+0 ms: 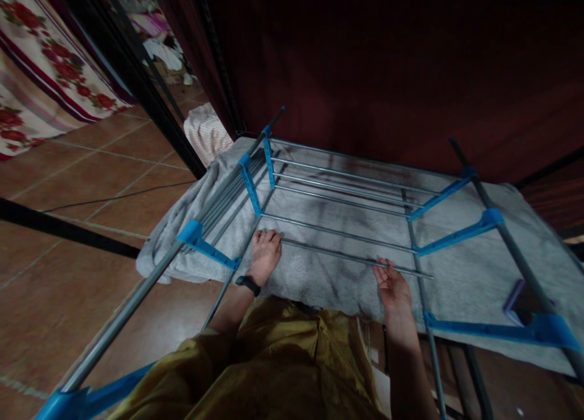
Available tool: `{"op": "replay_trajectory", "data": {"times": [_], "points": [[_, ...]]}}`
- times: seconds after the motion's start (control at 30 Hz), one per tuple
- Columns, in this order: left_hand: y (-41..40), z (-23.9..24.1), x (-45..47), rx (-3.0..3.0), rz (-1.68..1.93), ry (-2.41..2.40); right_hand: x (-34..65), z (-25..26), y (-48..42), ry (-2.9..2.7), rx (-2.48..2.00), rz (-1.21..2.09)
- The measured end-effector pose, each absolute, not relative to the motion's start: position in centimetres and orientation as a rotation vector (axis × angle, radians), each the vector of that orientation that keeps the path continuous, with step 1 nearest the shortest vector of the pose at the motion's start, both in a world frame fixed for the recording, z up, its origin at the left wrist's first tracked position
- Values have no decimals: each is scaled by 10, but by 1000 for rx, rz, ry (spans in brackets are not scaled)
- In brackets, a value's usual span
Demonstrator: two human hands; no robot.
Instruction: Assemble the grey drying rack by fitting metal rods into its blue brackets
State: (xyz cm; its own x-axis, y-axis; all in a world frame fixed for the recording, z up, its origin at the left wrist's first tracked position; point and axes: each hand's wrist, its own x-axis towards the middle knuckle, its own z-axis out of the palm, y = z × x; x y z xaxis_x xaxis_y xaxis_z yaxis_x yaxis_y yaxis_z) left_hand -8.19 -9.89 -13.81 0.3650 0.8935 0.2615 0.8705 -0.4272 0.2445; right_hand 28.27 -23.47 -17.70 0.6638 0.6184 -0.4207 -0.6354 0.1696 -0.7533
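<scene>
A thin metal rod (328, 251) lies crosswise in front of me, held in both hands. My left hand (267, 252), with a dark band at its wrist, is closed over the rod's left end, its fingertips curled out of sight. My right hand (393, 283) pinches the rod near its right end, which sticks out past the fingers over the rack's right lower bar. Around my hands stands a rack frame of grey tubes with blue plastic brackets (250, 184). Several crossbars (337, 230) span it beyond the held rod. More rods (223, 204) lie at its left side.
Below the rack is a bed with a grey blanket (319, 280). A purple-edged phone-like object (515, 301) lies by the right tube. Dark posts (173, 128) and a dark red curtain (387, 73) border the bed. A cable (123, 195) crosses the tiled floor (114, 164).
</scene>
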Motion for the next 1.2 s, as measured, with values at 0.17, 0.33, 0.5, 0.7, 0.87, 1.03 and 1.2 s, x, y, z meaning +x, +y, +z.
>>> {"op": "replay_trajectory", "data": {"times": [0.17, 0.33, 0.5, 0.7, 0.87, 1.03, 1.2], "points": [[-97, -138, -87, 2492, 596, 1787, 285, -177, -234, 52, -1064, 887], [-97, -142, -89, 2462, 581, 1837, 284, -178, -235, 43, -1048, 881], [-96, -150, -89, 2434, 675, 1804, 279, -178, -237, 19, -1032, 865], [-95, -161, -88, 2353, 847, 1778, 278, -182, -240, -32, -1024, 876], [-92, -168, -87, 2314, 895, 1759, 279, -187, -239, -37, -1051, 860], [-87, -173, -88, 2184, 1026, 1774, 276, -187, -239, -72, -1052, 843], [-85, -173, -89, 2010, 1104, 1798, 274, -184, -239, -54, -1066, 845]]}}
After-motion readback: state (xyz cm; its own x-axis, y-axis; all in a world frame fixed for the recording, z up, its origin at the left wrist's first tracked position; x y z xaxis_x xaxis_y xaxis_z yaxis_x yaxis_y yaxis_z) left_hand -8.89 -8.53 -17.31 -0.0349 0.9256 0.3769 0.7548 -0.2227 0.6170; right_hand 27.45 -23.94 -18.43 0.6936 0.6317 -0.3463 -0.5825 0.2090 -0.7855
